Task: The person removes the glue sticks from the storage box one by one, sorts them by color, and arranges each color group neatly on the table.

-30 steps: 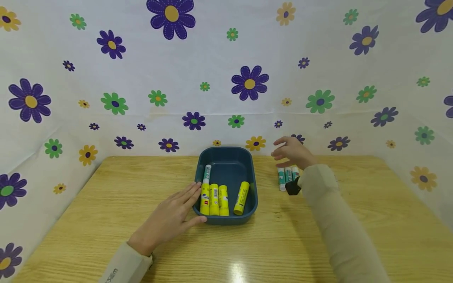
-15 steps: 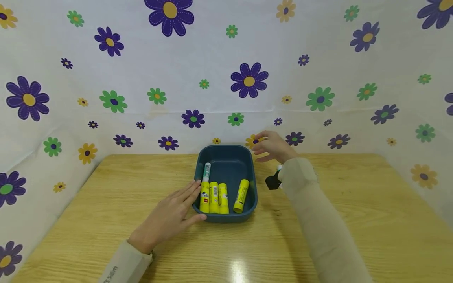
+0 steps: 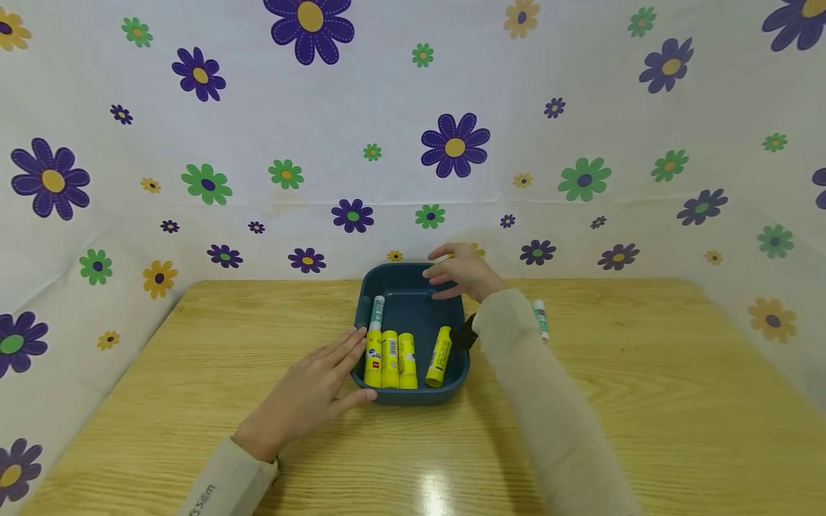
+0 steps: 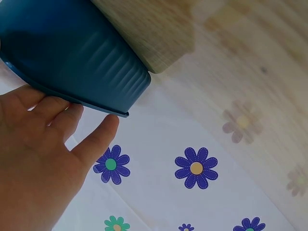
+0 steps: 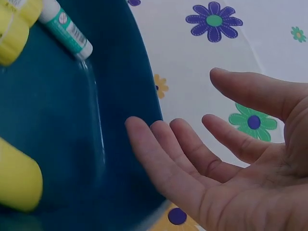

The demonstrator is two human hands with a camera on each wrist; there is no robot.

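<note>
A dark blue tray (image 3: 413, 302) stands mid-table. Three yellow glue sticks (image 3: 390, 360) lie side by side at its near left, and another yellow glue stick (image 3: 438, 358) lies slanted at the near right. Behind the leftmost one is a smaller white-and-teal glue stick (image 5: 70, 33). My left hand (image 3: 310, 398) rests on the tray's left and near rim with straight fingers; the left wrist view shows its fingertips at the rim. Above the tray's far right corner, my right hand (image 3: 467, 274) has loosely bent, spread fingers and holds nothing.
Right of the tray, a white-and-teal glue stick (image 3: 540, 319) lies on the wooden table (image 3: 645, 401), partly behind the right sleeve (image 3: 548, 401). A flower-printed white sheet (image 3: 387, 107) hangs behind the table and along both sides.
My right hand has moved left, from above the small glue sticks on the table to the tray's far right corner. My left hand and the tray's contents look the same.
</note>
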